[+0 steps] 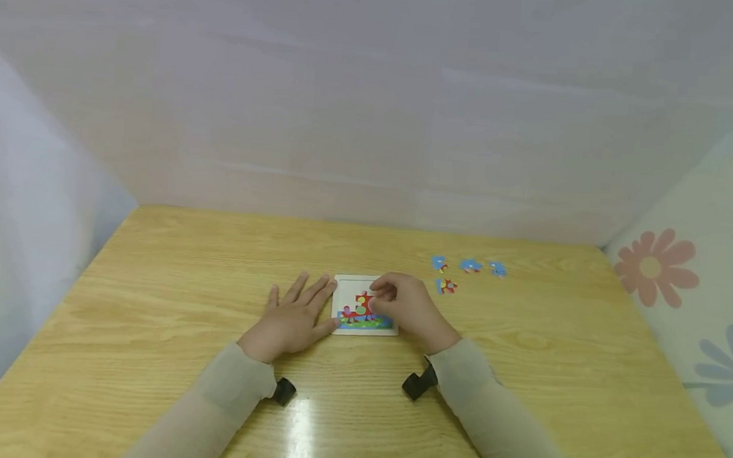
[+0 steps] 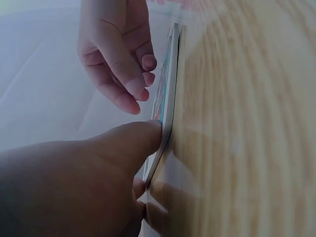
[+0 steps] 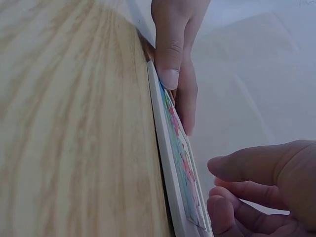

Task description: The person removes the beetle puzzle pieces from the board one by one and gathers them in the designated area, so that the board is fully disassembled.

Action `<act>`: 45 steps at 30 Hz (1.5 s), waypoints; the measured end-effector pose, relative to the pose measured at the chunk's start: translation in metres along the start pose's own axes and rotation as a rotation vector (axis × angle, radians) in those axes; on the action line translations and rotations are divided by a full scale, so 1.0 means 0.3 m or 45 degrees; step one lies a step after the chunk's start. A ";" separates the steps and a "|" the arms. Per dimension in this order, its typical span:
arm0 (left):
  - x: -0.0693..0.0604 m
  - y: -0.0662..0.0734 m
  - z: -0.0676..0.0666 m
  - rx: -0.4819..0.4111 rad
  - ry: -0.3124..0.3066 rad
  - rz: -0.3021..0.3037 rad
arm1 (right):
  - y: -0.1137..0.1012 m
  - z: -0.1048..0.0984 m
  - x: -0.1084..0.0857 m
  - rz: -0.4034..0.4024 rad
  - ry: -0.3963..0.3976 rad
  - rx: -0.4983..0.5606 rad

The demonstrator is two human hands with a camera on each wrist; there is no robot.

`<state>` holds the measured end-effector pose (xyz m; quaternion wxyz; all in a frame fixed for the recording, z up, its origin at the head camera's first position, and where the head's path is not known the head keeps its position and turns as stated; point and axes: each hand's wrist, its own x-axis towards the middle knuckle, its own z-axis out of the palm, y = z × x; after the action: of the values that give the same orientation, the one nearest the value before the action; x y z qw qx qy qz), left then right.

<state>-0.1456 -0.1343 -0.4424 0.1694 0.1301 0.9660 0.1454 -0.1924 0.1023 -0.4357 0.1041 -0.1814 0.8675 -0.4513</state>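
Observation:
A small white-framed puzzle board [image 1: 352,286] lies flat on the wooden table. Red, blue and green puzzle pieces [image 1: 364,323] fill its lower part; its upper left part shows bare white. My left hand [image 1: 291,320] lies spread beside the left edge, with its thumb on the board's lower left corner. Over the right side of the board hovers my right hand [image 1: 408,309], its fingers loosely bent. Thumb and fingertips stand apart in the right wrist view, just above the board [image 3: 170,158], and I see nothing between them.
Several loose puzzle pieces lie to the right beyond the board, among them a blue piece [image 1: 471,265] and a red-and-blue piece [image 1: 446,286]. A pale wall [image 1: 322,135] stands behind the table [image 1: 168,273]. Black wrist cameras [image 1: 418,384] hang under both sleeves.

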 end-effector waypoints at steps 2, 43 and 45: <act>-0.008 0.005 -0.007 0.001 0.007 0.004 | -0.002 0.008 0.009 -0.016 -0.007 -0.026; -0.012 0.011 -0.005 0.028 0.022 0.010 | 0.005 0.031 0.028 0.050 -0.131 -0.072; -0.012 0.012 -0.006 0.033 0.023 0.009 | 0.000 0.030 0.028 0.039 -0.138 -0.114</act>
<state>-0.1422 -0.1326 -0.4384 0.1586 0.1344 0.9689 0.1344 -0.1969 0.0920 -0.4409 0.1495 -0.1970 0.8826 -0.3998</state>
